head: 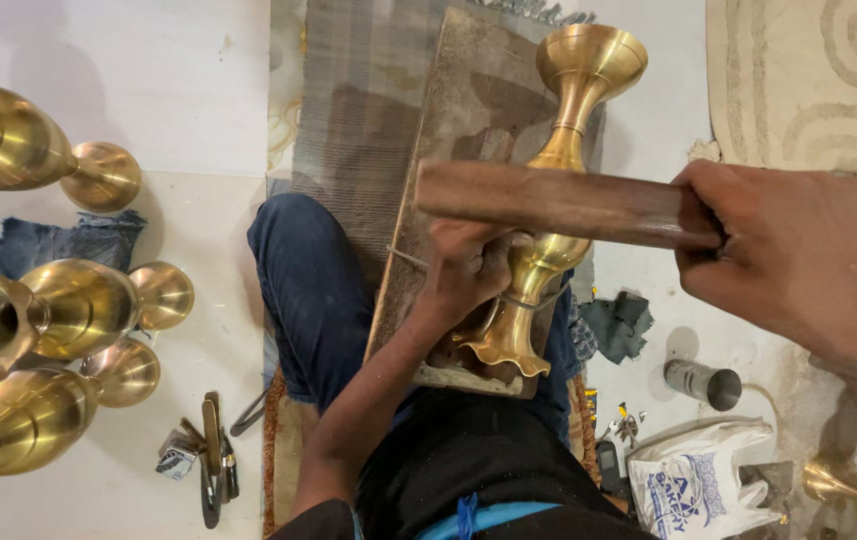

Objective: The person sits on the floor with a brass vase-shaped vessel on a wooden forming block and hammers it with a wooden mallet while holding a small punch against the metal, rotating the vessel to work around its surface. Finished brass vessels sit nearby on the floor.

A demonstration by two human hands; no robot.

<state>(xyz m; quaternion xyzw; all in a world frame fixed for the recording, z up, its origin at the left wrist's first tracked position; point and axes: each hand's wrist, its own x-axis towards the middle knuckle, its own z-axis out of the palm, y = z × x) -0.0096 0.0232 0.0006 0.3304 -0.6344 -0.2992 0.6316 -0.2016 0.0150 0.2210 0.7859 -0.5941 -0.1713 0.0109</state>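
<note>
Clamped around the middle of a brass vase (538,250), left hand (463,270), fingers wrapped at the waist just above the flared, scalloped foot. Closed in a fist, right hand (793,255), gripping one end of a brown wooden block (558,205) held level across the vase's neck; touching or just above it, hard to tell. Vase lying lengthwise along a worn wooden board (448,110), cup-shaped mouth toward the board's far edge, scalloped foot at the near edge by the lap. Board resting on the legs in blue jeans (313,290), over a grey woven mat (358,100) spread on the pale floor (148,450).

Left of the board, on the floor: several finished brass vases (58,300) lying on their sides, crowded together, with a scrap of blue cloth (58,240) beneath two of them. Nearer, beside the left knee, a small heap of dark hand tools (210,460). Right of the board's near corner: a crumpled dark rag (618,325), a short dark cylinder (703,383) lying flat, a white plastic bag (693,485) with blue print, and part of another brass piece (843,488) at the lower right edge. Far right corner: a cream rug (808,80) with raised curving lines.
</note>
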